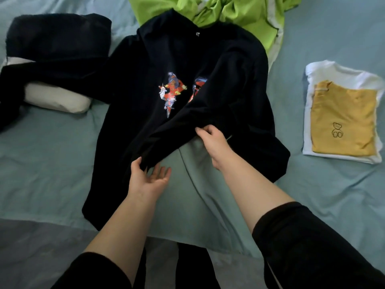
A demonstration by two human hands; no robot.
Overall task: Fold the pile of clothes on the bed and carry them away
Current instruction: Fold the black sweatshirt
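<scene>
The bed (52, 167), in a teal sheet, lies under both hands. A black hoodie (145, 80) is spread on it front up, hood away from the hands, one sleeve trailing far out past the left hand. Its hem is lifted off the sheet. A green garment (239, 15) lies crumpled beyond the hood. A folded black garment (56, 36) sits far beyond the left hand. Out past the right hand, a folded yellow tee (343, 117) with a bear outline lies on a folded white tee (341, 74).

The left hand (149, 176), palm up, grips the hem, thumb on top. The right hand (214, 142) pinches the hem further along. The chest print (173, 90) is a red and blue figure. The neck tag (197, 34) is too small to read.
</scene>
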